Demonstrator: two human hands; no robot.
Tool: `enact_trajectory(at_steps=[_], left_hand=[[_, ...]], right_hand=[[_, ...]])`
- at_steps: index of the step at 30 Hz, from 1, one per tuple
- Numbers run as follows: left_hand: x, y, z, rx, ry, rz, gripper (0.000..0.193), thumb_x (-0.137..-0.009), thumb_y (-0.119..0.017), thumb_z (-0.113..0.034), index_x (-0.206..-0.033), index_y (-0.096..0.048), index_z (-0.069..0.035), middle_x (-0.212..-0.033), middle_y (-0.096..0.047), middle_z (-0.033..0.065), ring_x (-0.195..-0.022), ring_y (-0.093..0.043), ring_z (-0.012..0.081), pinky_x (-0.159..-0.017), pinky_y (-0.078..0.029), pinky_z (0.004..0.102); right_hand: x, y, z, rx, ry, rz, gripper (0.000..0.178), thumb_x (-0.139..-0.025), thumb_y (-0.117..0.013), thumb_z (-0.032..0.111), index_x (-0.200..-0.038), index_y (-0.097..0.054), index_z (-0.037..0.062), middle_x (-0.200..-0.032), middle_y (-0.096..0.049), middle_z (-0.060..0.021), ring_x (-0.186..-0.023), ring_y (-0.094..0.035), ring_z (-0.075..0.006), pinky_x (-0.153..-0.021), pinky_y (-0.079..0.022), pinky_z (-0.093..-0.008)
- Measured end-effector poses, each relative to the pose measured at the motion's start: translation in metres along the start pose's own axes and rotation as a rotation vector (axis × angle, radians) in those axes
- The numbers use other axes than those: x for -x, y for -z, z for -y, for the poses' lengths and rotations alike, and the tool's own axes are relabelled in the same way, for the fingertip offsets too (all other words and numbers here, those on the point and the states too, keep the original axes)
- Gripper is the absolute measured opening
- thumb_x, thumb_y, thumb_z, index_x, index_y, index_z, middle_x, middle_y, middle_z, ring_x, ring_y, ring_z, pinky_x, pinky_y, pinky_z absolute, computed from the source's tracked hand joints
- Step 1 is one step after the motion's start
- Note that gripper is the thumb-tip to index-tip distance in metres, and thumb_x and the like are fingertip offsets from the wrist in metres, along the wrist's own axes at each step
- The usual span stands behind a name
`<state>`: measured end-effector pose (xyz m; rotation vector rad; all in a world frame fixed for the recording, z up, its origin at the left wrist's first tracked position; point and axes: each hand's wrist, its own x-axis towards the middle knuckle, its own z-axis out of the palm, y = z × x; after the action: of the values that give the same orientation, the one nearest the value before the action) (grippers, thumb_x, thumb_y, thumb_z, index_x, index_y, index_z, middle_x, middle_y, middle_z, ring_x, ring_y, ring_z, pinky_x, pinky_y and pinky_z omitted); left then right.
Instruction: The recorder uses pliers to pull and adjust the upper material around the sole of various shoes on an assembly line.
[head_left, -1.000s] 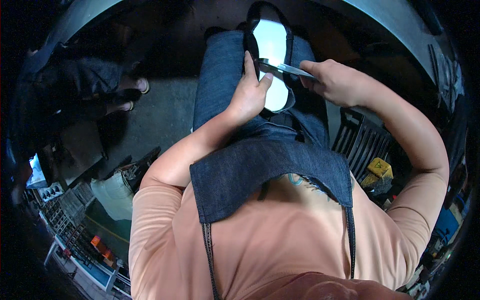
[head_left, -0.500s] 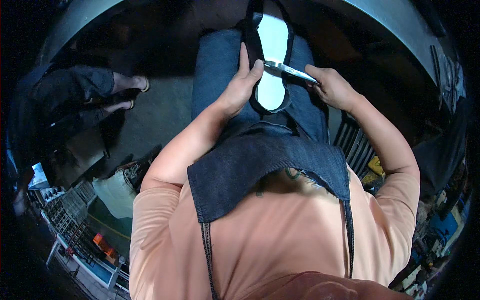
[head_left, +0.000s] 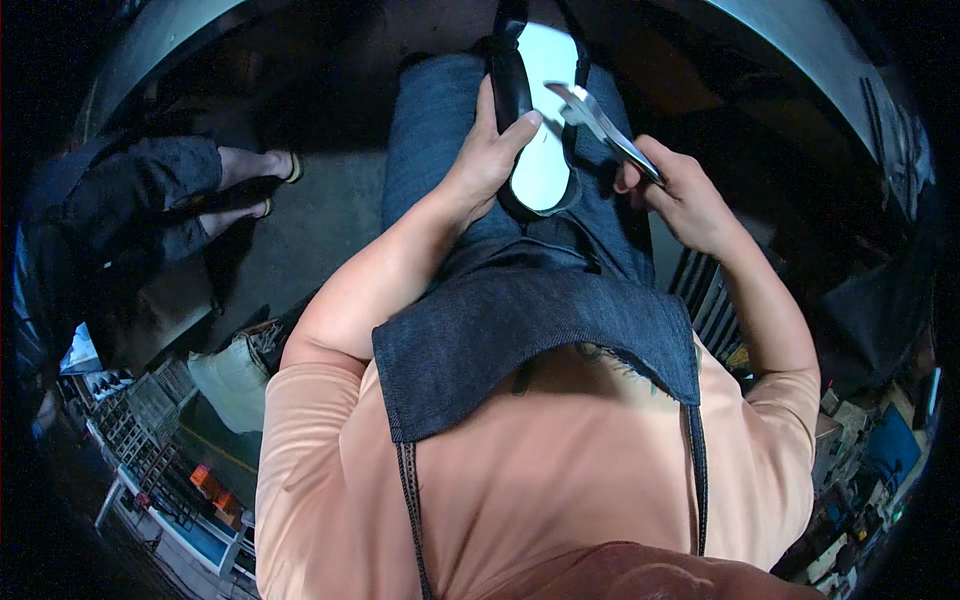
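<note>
Clasping shiny metal pincers (head_left: pixel 612 134), right hand (head_left: pixel 688 192) faces left hand (head_left: pixel 485 165) clamped on waisted sole (head_left: pixel 544 152).

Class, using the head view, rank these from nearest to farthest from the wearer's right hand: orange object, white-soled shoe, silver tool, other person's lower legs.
Measured across the picture from the right hand:
1. Silver tool: gripped in it.
2. White-soled shoe: just left, above the lap.
3. Other person's lower legs: far left.
4. Orange object: lower left.
</note>
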<state>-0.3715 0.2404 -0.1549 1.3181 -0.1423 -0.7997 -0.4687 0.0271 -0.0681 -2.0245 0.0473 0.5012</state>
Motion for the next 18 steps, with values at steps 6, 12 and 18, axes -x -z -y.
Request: enact_trajectory(at_steps=[6,12,18], left_hand=[[-0.005,-0.007,-0.003,-0.035,-0.014,-0.010,0.082,-0.089,-0.062,-0.018,-0.151,-0.008,-0.016,-0.138,-0.038,0.0232,-0.123,-0.045,0.0323,-0.101,-0.040,0.0404],[-0.003,0.006,0.011,0.096,-0.087,0.070,0.080,-0.094,-0.055,-0.042,-0.152,-0.006,-0.016,-0.146,-0.030,0.0211,-0.135,-0.030,0.0336,-0.111,-0.026,0.0424],[-0.007,0.009,0.005,0.183,-0.007,-0.035,0.074,-0.096,-0.048,-0.048,-0.147,-0.014,-0.007,-0.139,-0.036,0.0226,-0.128,-0.038,0.0292,-0.108,-0.032,0.0378]], right_hand=[[-0.040,-0.021,-0.006,0.252,0.178,-0.280,0.012,-0.082,-0.050,-0.003,-0.091,-0.047,0.0032,-0.078,-0.058,-0.0167,-0.078,-0.062,-0.0357,-0.069,-0.048,-0.0410],[-0.033,-0.035,-0.002,0.127,0.139,-0.332,0.011,-0.084,-0.050,-0.002,-0.093,-0.047,0.0034,-0.075,-0.059,-0.0208,-0.076,-0.063,-0.0399,-0.066,-0.048,-0.0460],[-0.009,-0.020,0.006,0.123,-0.095,-0.083,0.017,-0.084,-0.044,-0.008,-0.095,-0.049,0.0042,-0.077,-0.062,-0.0140,-0.076,-0.066,-0.0278,-0.068,-0.050,-0.0395]])
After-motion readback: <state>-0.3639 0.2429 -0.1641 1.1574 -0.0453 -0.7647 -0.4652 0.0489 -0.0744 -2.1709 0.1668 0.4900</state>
